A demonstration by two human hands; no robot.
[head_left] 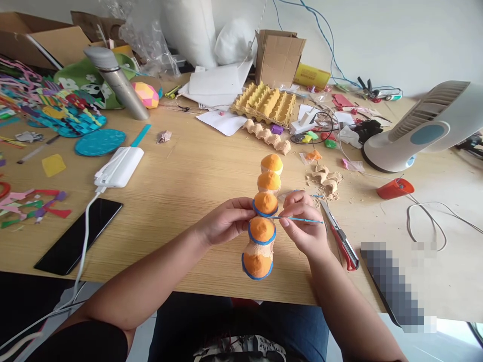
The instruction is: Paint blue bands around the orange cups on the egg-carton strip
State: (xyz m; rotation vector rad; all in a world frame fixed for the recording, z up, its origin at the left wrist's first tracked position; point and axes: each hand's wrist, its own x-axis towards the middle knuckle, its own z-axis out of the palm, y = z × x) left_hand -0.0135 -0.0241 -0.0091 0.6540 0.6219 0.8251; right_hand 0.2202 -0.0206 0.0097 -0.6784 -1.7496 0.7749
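A strip cut from an egg carton (263, 230) runs away from me over the table's front part, its several bumps covered in orange clay. Blue clay edges the three bumps nearest me; the two far ones show no blue. My left hand (233, 219) is closed on the strip's left side near its middle. Between the thumb and fingers of my right hand (304, 221) is a thin blue modelling tool (302, 219), its tip touching the gap between the third and fourth bumps. The fingers partly hide the strip's edges.
A red utility knife (341, 239) lies right of my right hand, near carton scraps (326, 180). A white fan (415, 125) and red cup (395, 188) stand at right. Leftward are a phone (79, 236), power bank (119, 167) and leaning flask (121, 85); a yellow egg tray (264, 104) lies behind.
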